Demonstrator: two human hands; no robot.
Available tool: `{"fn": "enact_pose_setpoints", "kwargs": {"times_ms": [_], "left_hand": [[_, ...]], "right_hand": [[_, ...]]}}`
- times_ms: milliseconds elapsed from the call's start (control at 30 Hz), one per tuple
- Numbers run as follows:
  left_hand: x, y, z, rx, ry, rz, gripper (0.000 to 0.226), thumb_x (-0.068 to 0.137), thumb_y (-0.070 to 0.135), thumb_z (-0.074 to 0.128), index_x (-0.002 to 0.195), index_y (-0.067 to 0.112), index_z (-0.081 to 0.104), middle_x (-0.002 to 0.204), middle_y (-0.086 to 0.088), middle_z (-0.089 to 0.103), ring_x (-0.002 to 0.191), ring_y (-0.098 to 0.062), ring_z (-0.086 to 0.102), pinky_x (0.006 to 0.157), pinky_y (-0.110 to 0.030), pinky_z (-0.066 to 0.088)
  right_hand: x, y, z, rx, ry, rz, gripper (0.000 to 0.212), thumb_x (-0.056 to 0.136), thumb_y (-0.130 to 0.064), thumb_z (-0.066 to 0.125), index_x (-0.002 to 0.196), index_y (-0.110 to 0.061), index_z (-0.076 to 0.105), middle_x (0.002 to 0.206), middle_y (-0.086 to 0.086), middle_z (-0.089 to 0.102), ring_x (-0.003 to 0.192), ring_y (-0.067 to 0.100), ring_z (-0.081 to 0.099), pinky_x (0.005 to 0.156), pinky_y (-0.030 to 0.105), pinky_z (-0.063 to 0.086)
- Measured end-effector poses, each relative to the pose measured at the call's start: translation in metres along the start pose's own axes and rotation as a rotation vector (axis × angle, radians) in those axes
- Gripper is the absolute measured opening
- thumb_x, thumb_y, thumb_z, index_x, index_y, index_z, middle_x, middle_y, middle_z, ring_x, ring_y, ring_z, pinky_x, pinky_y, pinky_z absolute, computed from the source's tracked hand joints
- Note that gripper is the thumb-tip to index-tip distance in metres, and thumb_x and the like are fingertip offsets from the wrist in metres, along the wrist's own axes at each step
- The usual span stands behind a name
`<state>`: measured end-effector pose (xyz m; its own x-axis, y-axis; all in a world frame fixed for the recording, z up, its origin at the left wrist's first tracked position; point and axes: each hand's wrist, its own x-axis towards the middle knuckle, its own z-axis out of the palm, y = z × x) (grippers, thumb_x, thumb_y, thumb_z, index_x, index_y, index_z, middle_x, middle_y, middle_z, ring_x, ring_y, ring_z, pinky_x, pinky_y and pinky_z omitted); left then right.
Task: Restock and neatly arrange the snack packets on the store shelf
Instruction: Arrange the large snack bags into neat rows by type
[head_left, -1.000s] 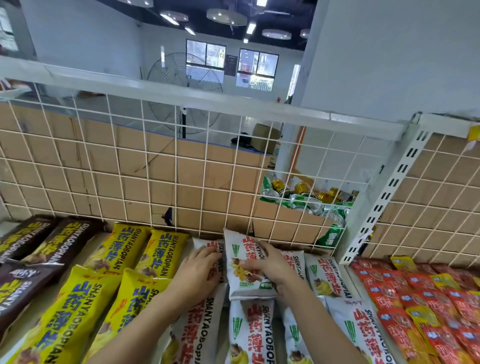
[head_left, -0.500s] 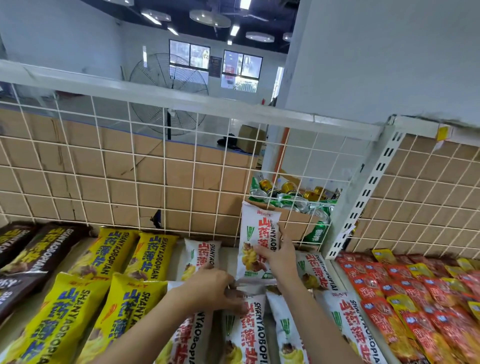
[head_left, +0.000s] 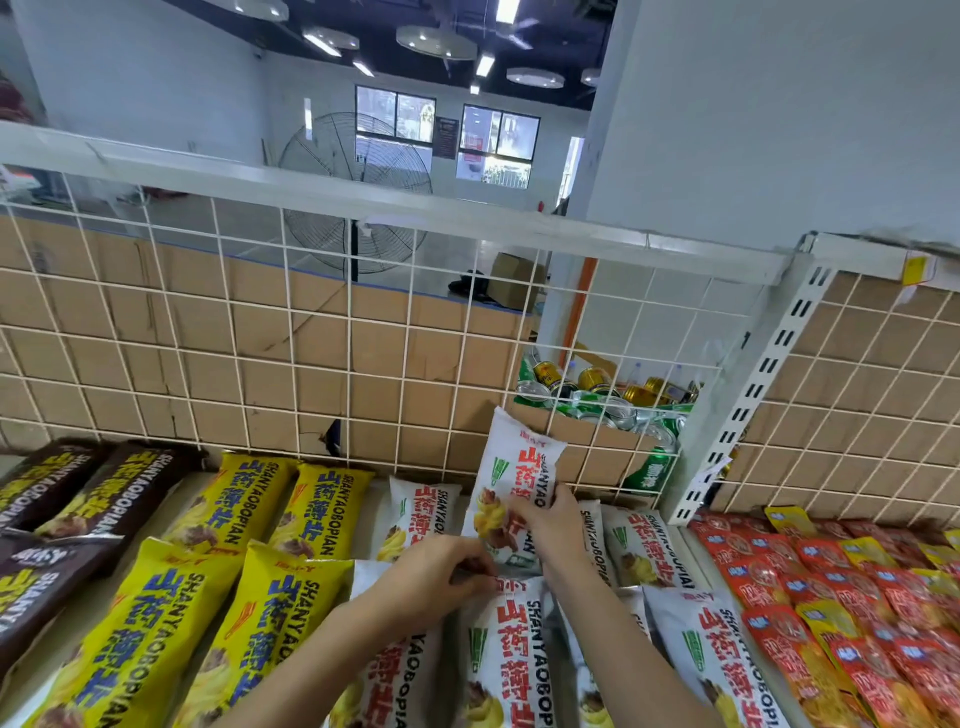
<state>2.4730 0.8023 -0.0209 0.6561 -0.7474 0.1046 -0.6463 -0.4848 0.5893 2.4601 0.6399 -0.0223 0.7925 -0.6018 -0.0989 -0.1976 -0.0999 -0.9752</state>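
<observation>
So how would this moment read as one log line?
right hand: grips raised packet, near upright | left hand: pinches top edge of lower packet | stage: arranging

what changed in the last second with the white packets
The right hand has tipped the white packet it grips up from lying flat, so it now stands before the wire grid. The left hand moved forward and pinches the top edge of the front white packet. The yellow packets stayed put.
</observation>
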Motion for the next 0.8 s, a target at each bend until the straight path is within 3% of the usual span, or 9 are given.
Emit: {"fn": "enact_pose_setpoints", "kwargs": {"times_ms": [100, 233, 367, 467, 533, 633, 700, 800], "left_hand": [[0.000, 0.001, 0.001, -0.011, 0.009, 0.004, 0.016, 0.089, 0.032, 0.060, 0.102, 0.025, 0.065, 0.106, 0.011, 0.066, 0.092, -0.002, 0.058, 0.076, -0.010, 0.044], [0.000, 0.000, 0.002, -0.042, 0.033, 0.015, 0.014, 0.089, 0.029, 0.061, 0.102, 0.026, 0.065, 0.103, 0.013, 0.064, 0.091, 0.001, 0.057, 0.074, -0.005, 0.041], [0.004, -0.004, 0.004, -0.039, 0.039, 0.006, 0.009, 0.090, 0.028, 0.059, 0.098, 0.029, 0.063, 0.098, 0.016, 0.061, 0.088, 0.003, 0.055, 0.075, -0.007, 0.042], [0.006, -0.006, 0.003, 0.001, 0.121, 0.010, 0.007, 0.092, 0.028, 0.055, 0.096, 0.028, 0.062, 0.093, 0.019, 0.056, 0.083, 0.006, 0.051, 0.072, -0.008, 0.041], [0.009, -0.011, 0.000, 0.019, 0.241, -0.021, 0.012, 0.093, 0.027, 0.053, 0.101, 0.026, 0.062, 0.101, 0.015, 0.055, 0.091, 0.002, 0.050, 0.077, -0.012, 0.041], [0.016, -0.027, -0.003, 0.109, 0.327, -0.107, 0.028, 0.094, 0.024, 0.051, 0.121, 0.023, 0.055, 0.125, 0.008, 0.052, 0.115, -0.009, 0.046, 0.094, -0.022, 0.037], [0.022, -0.037, -0.004, 0.219, 0.257, -0.187, 0.044, 0.094, 0.027, 0.048, 0.138, 0.022, 0.040, 0.143, 0.003, 0.040, 0.133, -0.016, 0.033, 0.106, -0.032, 0.028], [0.029, -0.045, -0.003, 0.314, 0.089, -0.323, 0.061, 0.097, 0.038, 0.041, 0.149, 0.026, 0.013, 0.157, 0.002, 0.013, 0.144, -0.020, 0.007, 0.115, -0.040, 0.013]], "right_hand": [[-0.001, 0.005, -0.004, -0.234, -0.011, -0.008, 0.042, 0.075, -0.018, 0.075, 0.107, -0.010, 0.049, 0.104, 0.001, 0.060, 0.096, 0.019, 0.061, 0.083, 0.032, 0.051], [-0.006, 0.010, -0.006, -0.452, -0.172, 0.017, 0.049, 0.074, -0.022, 0.075, 0.114, -0.017, 0.046, 0.112, 0.001, 0.061, 0.098, 0.018, 0.062, 0.089, 0.035, 0.051], [-0.006, 0.006, -0.006, -0.569, -0.200, 0.031, 0.059, 0.073, -0.027, 0.076, 0.121, -0.017, 0.044, 0.117, 0.002, 0.061, 0.101, 0.019, 0.062, 0.090, 0.038, 0.051], [-0.009, -0.005, -0.010, -0.751, -0.186, -0.074, 0.060, 0.080, -0.031, 0.070, 0.128, -0.014, 0.039, 0.122, 0.005, 0.056, 0.108, 0.021, 0.058, 0.083, 0.027, 0.046], [-0.009, -0.009, -0.012, -0.874, -0.141, -0.297, 0.064, 0.086, -0.035, 0.063, 0.138, -0.014, 0.032, 0.137, 0.006, 0.045, 0.123, 0.021, 0.047, 0.093, 0.029, 0.040], [-0.004, -0.012, -0.008, -0.979, -0.303, -0.516, 0.059, 0.092, -0.038, 0.051, 0.145, -0.022, 0.028, 0.152, -0.001, 0.026, 0.138, 0.018, 0.027, 0.112, 0.033, 0.024], [0.002, -0.009, 0.001, -1.055, -0.445, -0.527, 0.060, 0.093, -0.040, 0.049, 0.146, -0.025, 0.026, 0.155, -0.002, 0.019, 0.142, 0.018, 0.016, 0.116, 0.038, 0.016], [0.008, 0.000, 0.009, -1.123, -0.520, -0.484, 0.063, 0.091, -0.045, 0.049, 0.146, -0.031, 0.021, 0.157, -0.002, 0.010, 0.144, 0.021, 0.006, 0.116, 0.045, 0.012]]}}
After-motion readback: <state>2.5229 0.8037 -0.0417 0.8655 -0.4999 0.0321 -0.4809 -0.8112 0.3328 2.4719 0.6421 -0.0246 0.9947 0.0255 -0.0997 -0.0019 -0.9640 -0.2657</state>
